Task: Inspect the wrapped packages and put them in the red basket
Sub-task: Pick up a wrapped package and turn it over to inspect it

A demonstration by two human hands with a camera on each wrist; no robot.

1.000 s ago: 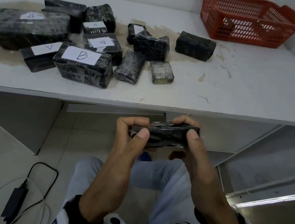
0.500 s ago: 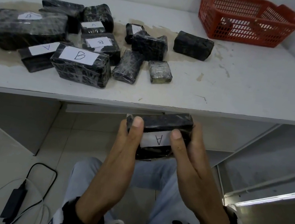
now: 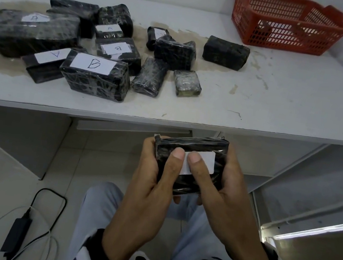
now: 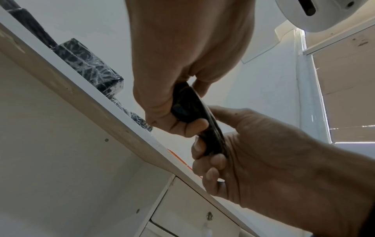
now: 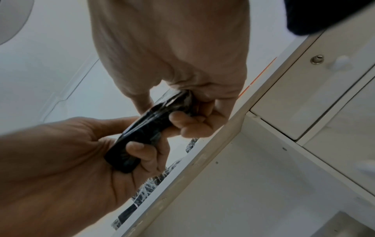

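I hold a small black wrapped package [image 3: 195,147] with a white label below the table's front edge, over my lap. My left hand [image 3: 155,168] grips its left side and my right hand [image 3: 223,179] grips its right side; both thumbs press on the label and hide its letter. The wrist views show the same package [image 4: 192,115] [image 5: 146,128] edge-on between curled fingers. The red basket [image 3: 290,25] stands at the table's back right. Several more black wrapped packages [image 3: 93,76], some labelled A or B, lie in a cluster on the left and middle of the table.
The white table [image 3: 284,99] has worn, stained patches under the cluster. A drawer unit [image 4: 182,208] sits beneath the tabletop. On the floor to the left lies a black power adapter [image 3: 17,233] with cables.
The package turned from edge-on to label side up in my hands. My thumbs then slid inward over the label, covering the letter A that showed half a second ago.
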